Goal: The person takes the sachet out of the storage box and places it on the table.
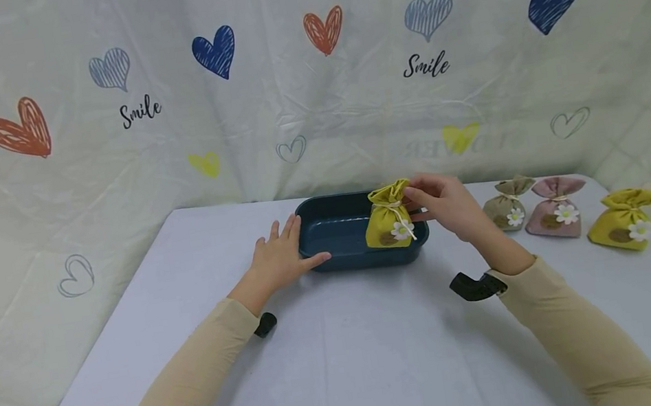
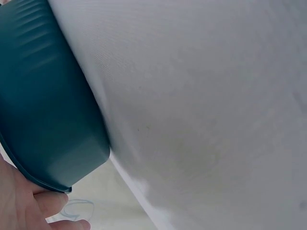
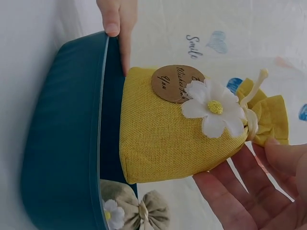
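Note:
In the head view, my right hand (image 1: 447, 205) pinches a yellow drawstring pouch (image 1: 381, 231) near its gathered neck, holding it over the right part of a dark teal basin (image 1: 334, 263). The right wrist view shows a white flower and round brown tag (image 3: 169, 84) on this pouch. My left hand (image 1: 276, 260) rests on the basin's left end, fingers spread and fairly straight, touching the rim. In the left wrist view, its fingertips (image 2: 52, 203) lie at the rim. A beige pouch (image 3: 117, 194) shows behind the basin's near wall; its lower part is hidden.
Right of the basin on the white table (image 1: 348, 366) stand a beige pouch (image 1: 497, 212), a pink pouch (image 1: 537, 218) and another yellow pouch (image 1: 607, 229), each with a white flower. A pale curtain (image 1: 312, 108) printed with hearts hangs behind the table.

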Available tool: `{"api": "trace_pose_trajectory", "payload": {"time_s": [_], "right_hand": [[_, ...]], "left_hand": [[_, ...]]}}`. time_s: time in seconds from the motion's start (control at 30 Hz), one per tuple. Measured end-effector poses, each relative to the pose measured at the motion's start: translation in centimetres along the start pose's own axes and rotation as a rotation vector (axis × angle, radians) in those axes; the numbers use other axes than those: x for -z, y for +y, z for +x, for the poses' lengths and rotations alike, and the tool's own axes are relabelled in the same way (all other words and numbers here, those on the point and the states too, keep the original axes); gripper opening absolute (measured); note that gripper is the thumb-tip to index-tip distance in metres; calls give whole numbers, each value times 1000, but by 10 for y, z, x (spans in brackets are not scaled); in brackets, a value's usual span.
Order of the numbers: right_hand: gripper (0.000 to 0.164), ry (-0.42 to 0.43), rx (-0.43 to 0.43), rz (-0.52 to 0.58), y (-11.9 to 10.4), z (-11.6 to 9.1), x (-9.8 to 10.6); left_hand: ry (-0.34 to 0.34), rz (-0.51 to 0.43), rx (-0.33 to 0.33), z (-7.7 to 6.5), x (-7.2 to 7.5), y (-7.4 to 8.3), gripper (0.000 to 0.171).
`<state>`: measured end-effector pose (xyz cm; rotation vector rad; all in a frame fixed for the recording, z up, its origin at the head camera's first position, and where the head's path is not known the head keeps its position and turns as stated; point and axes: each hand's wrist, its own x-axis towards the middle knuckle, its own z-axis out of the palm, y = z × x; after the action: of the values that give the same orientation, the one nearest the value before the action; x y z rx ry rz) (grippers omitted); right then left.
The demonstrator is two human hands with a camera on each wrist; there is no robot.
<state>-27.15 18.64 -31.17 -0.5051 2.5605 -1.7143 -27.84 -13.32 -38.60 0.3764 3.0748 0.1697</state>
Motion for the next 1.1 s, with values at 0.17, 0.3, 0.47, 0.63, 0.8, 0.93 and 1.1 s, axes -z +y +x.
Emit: {"api": "trace_pose_trajectory", "payload": {"time_s": [0.17, 0.3, 0.47, 0.63, 0.8, 0.93, 1.1], "right_hand": [[35, 15, -5, -8, 3, -6, 10], [35, 32, 2, 4, 6, -10, 18], [35, 51, -6, -9, 8, -16, 27], [37, 72, -27, -34, 9, -21, 33], [39, 91, -33, -45, 9, -25, 39], [38, 107, -40, -73, 10, -28, 44], [39, 123, -50, -104, 12, -33, 52]], "left_hand": [[1, -6, -3, 0, 0, -1, 112], [-2, -14, -2, 0, 0, -1, 113], [-8, -12, -2, 0, 0, 0, 113], [-12, -9, 4, -1, 1, 0, 113], [-15, -4, 10, -1, 2, 1, 113], [-14, -3, 8, 0, 2, 1, 113], [-16, -8, 5, 0, 1, 1, 113]]}}
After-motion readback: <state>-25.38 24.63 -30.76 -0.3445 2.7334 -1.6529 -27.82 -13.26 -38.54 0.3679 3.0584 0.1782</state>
